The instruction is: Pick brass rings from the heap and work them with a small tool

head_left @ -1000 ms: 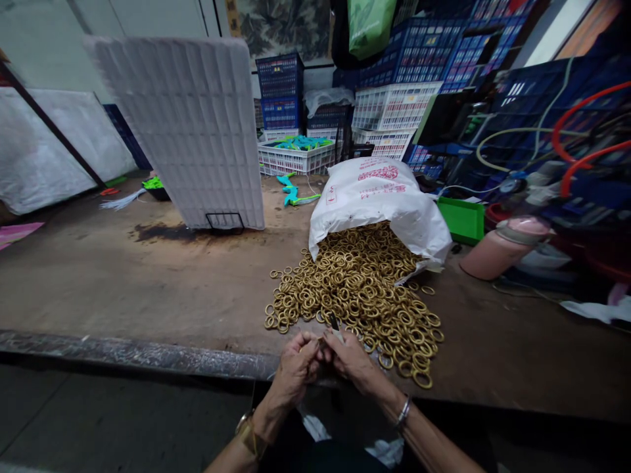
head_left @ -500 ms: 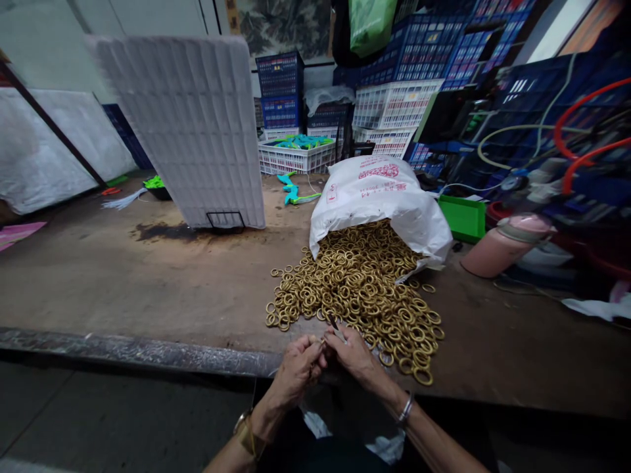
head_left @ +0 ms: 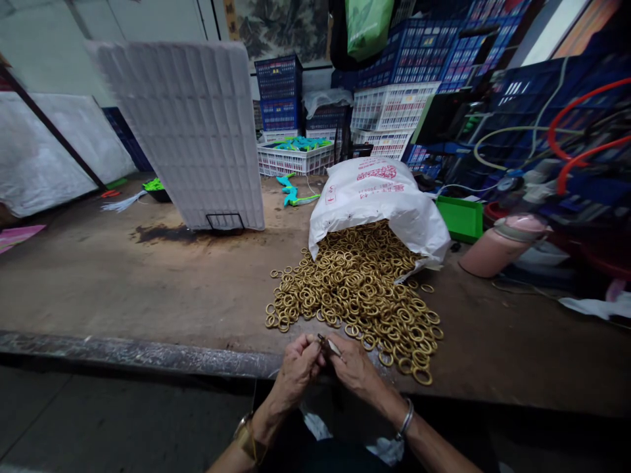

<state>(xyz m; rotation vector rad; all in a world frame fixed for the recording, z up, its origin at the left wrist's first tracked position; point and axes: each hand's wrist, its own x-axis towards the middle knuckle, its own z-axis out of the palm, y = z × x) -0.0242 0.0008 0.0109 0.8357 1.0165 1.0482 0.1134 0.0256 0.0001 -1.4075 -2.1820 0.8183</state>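
Note:
Close together at the table's front edge, both hands work just in front of a heap of gold-coloured rings [head_left: 355, 289]. My left hand [head_left: 298, 368] is closed in a pinch; whatever small piece sits in its fingertips is mostly hidden. In my right hand [head_left: 355, 368] is a small knife-like tool [head_left: 335, 348], its dark tip meeting the left fingertips. Behind the heap, a white woven sack [head_left: 377, 190] with red print lies on its side, rings spilling from its mouth.
A tall pale ribbed panel [head_left: 197, 131] stands on the table's left half. A pink bottle [head_left: 503, 246] and a green tray [head_left: 459, 219] are on the right. Plastic crates [head_left: 280, 98] are stacked behind. Turquoise pieces [head_left: 290, 192] lie beyond the sack's left side.
The tool in my right hand has turned from pointing up and away to lying lower, its tip against my left fingertips. The ring heap and sack look unchanged.

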